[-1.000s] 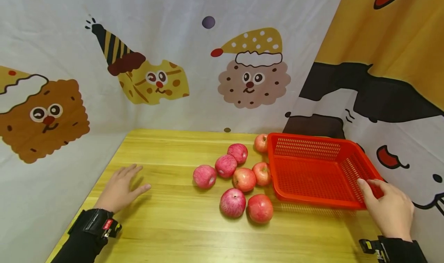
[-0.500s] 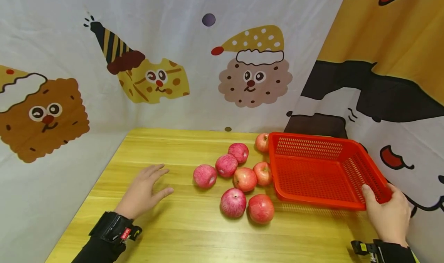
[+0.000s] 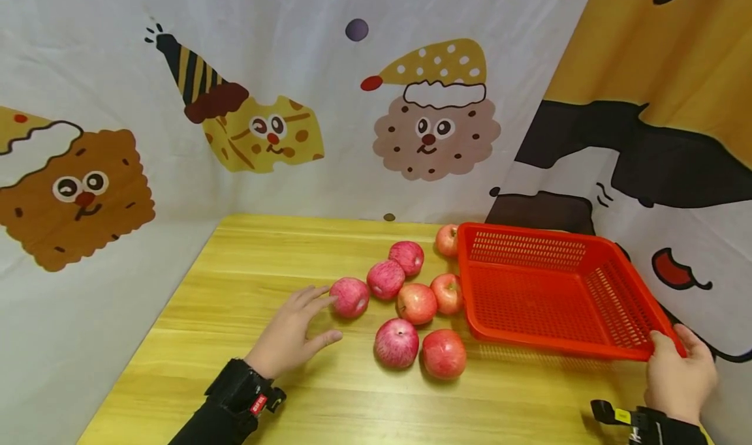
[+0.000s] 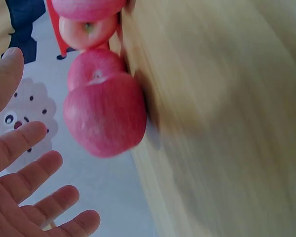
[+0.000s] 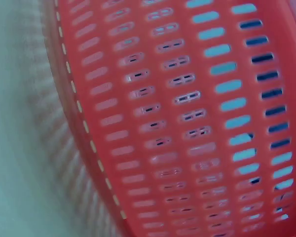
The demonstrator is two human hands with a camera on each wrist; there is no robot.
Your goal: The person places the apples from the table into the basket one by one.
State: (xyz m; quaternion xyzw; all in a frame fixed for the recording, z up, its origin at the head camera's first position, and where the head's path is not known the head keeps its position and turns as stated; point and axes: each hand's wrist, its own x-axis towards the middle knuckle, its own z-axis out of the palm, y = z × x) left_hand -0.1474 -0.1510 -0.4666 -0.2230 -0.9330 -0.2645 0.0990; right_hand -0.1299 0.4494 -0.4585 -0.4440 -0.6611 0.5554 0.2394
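Your left hand (image 3: 290, 333) is over the wood-grain table (image 3: 194, 340), back uppermost, fingers extended and thumb held apart, gripping nothing; in the head view its fingertips overlap the left edge of a rounded pink apple (image 3: 351, 298); the left wrist view shows spread fingers with a gap beside the fruit, so you cannot confirm contact.

Your right hand (image 3: 683, 374) grips the near right corner of the red plastic basket (image 3: 552, 346); thumb over the rim, fingers round the outside; the right wrist view is filled mainly by slotted plastic and does not show that hold.

Basket: shallow, rectangular, corners rounded; smooth solid rim, walls pierced by rows of narrow elongated slots, floor finely perforated; it stands at the right of the table.

Eight apples in all, loosely grouped between your left hand and the basket; skins smooth, forms round and slightly squat; two more pink ones, the middle apple (image 3: 386, 280) and the upper apple (image 3: 407, 258), run in a diagonal; a paler orange-red apple (image 3: 417, 303) sits next to a similar blushed apple (image 3: 448, 293) by the basket's left wall; the far apple (image 3: 446, 241) is at its far left corner; nearest you, a streaked crimson apple (image 3: 397, 344) turns its hollow upward, just beside a plain red apple (image 3: 444, 354).

Behind: softly creased white cloth (image 3: 294, 14), printed with cartoon biscuits and cheese.
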